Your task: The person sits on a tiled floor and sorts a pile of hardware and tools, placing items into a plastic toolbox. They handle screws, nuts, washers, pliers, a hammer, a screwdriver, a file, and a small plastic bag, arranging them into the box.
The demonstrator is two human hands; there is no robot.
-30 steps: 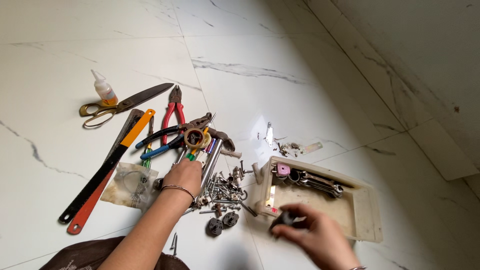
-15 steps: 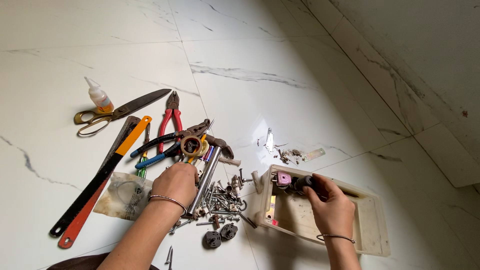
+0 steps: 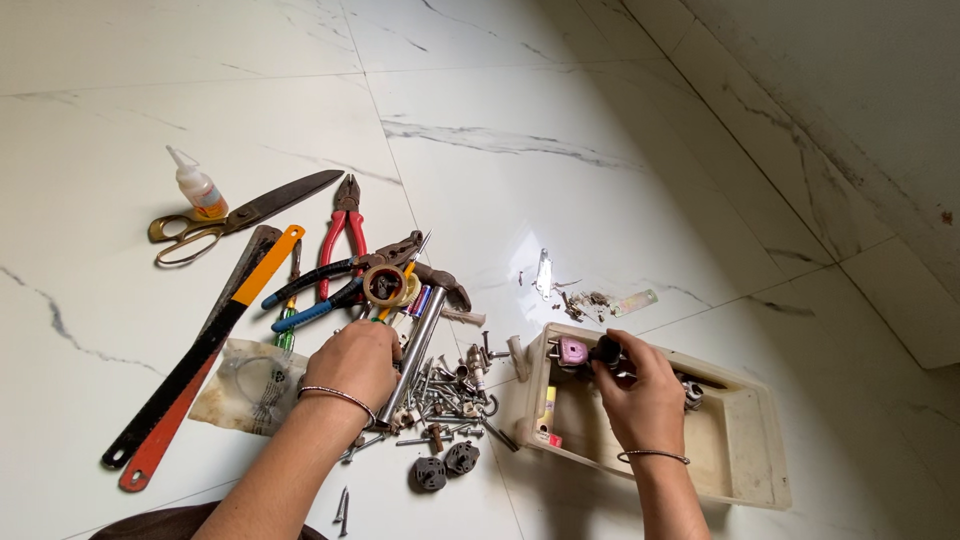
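My right hand (image 3: 634,388) reaches into a cream plastic box (image 3: 748,478) on the white marble floor and holds a small dark plug (image 3: 605,350) at the box's far end, beside a pink plug (image 3: 572,350) and metal spanners (image 3: 690,388). My left hand (image 3: 352,362) rests fingers-down on a heap of screws and nails (image 3: 445,390), against a long metal-handled tool (image 3: 414,345). What its fingers hold is hidden.
Left of the heap lie red-handled pliers (image 3: 342,232), blue-handled pliers (image 3: 310,288), a tape roll (image 3: 384,284), scissors (image 3: 232,217), a glue bottle (image 3: 197,185), a black and orange saw (image 3: 200,350) and a plastic bag (image 3: 248,380). Two dark plugs (image 3: 444,466) sit nearer me. Debris (image 3: 585,298) lies beyond the box.
My right hand carried the dark plug from the box's near edge up into its far end beside the pink plug. My left hand stayed on the screw heap.
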